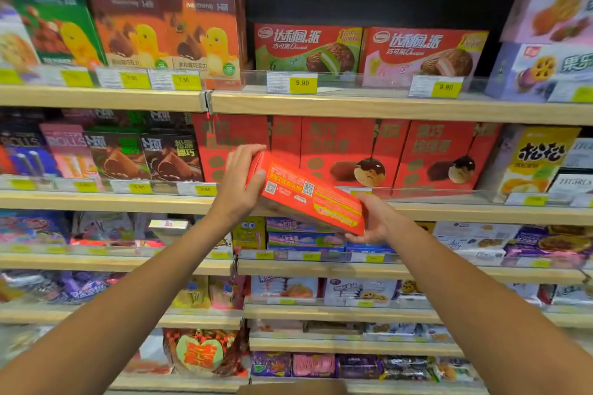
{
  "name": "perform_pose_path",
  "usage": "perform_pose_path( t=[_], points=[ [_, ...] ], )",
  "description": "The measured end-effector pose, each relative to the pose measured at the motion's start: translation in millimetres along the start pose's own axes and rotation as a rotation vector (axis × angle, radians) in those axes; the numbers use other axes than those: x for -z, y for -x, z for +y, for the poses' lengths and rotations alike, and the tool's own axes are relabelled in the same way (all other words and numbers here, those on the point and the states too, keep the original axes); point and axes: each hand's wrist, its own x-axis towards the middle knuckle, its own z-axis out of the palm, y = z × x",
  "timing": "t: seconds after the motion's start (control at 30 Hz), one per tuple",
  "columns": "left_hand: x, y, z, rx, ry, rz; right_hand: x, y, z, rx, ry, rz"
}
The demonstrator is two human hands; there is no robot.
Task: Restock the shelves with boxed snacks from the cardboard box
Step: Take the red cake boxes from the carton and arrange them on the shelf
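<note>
Red snack box [308,194], tilted and held at both ends by the curled fingers of a left hand [239,184] and right hand [377,218], hovers before matching red boxes [337,144] on the shelf [106,202], not yet slotted in; remaining stock goes unseen.

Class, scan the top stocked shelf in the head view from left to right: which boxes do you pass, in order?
Pale box at the edge → green box → two orange boxes → red pie box with green filling → red pie box with pink filling → stacked lilac boxes.
</note>
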Motion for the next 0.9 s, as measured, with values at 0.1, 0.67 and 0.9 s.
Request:
perform_pose_path(
  t=[0.1, 0.67, 0.9],
  points=[
    [0.0, 14.5, -22.4, 0.426, 0.282, -0.091, -4.6, 3.7, 4.0, 0.124, -0.102, 0.012],
    [11.7, 36.3, -33.5, 1.005, 0.850, -0.154, -6.5, 12.2, 13.0, 0.373, 0.208, -0.025],
    [20.4, -20.0, -5.0, 0.705, 0.582, -0.309, -20.8, 27.6, -19.7, 0.800, 0.538, 0.187]
  ],
)
